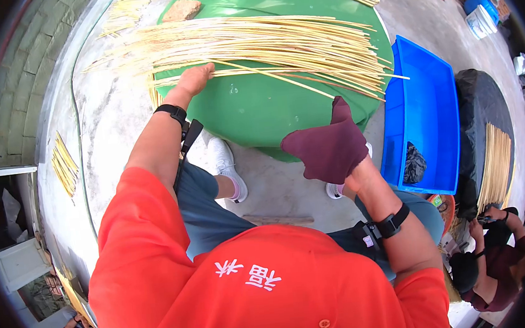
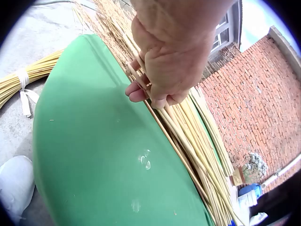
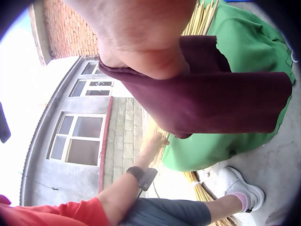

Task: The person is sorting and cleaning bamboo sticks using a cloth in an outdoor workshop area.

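Long pale stalks with feathery heads lie across a green-covered table. At their lower edge my left hand pinches thin stalks between thumb and fingers; the left wrist view shows this hand above the stalk bundle. One stalk slants away from the others toward my right hand. A maroon cloth covers the fingers of that hand, and its raised tip is at the stalk's end. In the right wrist view the cloth hangs round the hand, hiding the fingers.
A blue tray with a black bag stands right of the table, beside more stalks on a black cover. A stone lies at the table's far left. Two people are at the lower corners; a tied bundle lies on the ground.
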`<action>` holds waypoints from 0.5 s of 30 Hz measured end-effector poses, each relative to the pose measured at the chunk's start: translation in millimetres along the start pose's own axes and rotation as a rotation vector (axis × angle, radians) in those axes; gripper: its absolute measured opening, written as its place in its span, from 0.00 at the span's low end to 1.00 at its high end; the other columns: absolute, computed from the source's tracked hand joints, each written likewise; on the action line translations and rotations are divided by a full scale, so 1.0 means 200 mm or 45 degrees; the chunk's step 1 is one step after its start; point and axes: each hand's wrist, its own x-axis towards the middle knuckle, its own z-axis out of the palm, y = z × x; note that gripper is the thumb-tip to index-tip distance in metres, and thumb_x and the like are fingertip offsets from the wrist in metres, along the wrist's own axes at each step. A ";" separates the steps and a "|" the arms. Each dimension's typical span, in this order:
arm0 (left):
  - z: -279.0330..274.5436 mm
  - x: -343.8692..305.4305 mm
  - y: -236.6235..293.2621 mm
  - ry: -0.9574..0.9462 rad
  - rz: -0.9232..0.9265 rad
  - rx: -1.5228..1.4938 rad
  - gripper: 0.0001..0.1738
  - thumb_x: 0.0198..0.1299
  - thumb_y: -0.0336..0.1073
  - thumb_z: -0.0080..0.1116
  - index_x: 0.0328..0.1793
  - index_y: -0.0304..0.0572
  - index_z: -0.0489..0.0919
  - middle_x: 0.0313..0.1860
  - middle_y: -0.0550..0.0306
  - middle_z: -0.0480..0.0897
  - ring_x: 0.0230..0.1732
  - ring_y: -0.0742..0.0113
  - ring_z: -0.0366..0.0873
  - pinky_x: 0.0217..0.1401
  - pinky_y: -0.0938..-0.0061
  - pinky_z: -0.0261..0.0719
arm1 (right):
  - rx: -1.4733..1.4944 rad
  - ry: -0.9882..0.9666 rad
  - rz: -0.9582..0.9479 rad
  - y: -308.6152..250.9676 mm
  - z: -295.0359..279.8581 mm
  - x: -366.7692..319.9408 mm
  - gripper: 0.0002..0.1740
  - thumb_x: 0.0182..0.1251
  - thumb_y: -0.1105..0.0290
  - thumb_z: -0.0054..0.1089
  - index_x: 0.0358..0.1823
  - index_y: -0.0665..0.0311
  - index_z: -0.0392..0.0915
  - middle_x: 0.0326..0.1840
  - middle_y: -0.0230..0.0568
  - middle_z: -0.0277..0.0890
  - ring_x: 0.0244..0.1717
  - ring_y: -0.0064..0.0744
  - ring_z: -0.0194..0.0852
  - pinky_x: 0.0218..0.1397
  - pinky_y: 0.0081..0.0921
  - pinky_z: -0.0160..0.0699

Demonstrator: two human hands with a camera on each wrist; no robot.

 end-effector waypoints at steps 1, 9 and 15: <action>0.00 -0.01 -0.01 0.002 0.002 0.007 0.07 0.59 0.34 0.48 0.43 0.45 0.70 0.35 0.47 0.78 0.42 0.47 0.75 0.43 0.56 0.71 | 0.005 -0.011 0.036 0.00 0.01 0.00 0.16 0.50 0.71 0.59 0.43 0.58 0.71 0.31 0.33 0.74 0.30 0.27 0.71 0.33 0.28 0.71; -0.02 -0.05 -0.19 -0.146 -0.076 -0.486 0.04 0.58 0.33 0.50 0.36 0.43 0.73 0.21 0.55 0.75 0.24 0.64 0.73 0.29 0.69 0.70 | -1.859 -0.412 -0.627 0.06 -0.25 0.24 0.11 0.63 0.66 0.51 0.45 0.61 0.69 0.36 0.35 0.74 0.35 0.26 0.73 0.36 0.26 0.74; -0.24 -0.18 -0.34 -0.145 -0.159 -0.755 0.04 0.57 0.30 0.54 0.38 0.41 0.77 0.18 0.64 0.74 0.20 0.76 0.68 0.23 0.80 0.67 | -1.362 -0.140 -0.535 0.00 -0.01 0.03 0.10 0.63 0.63 0.52 0.43 0.57 0.70 0.35 0.30 0.73 0.36 0.22 0.74 0.36 0.22 0.73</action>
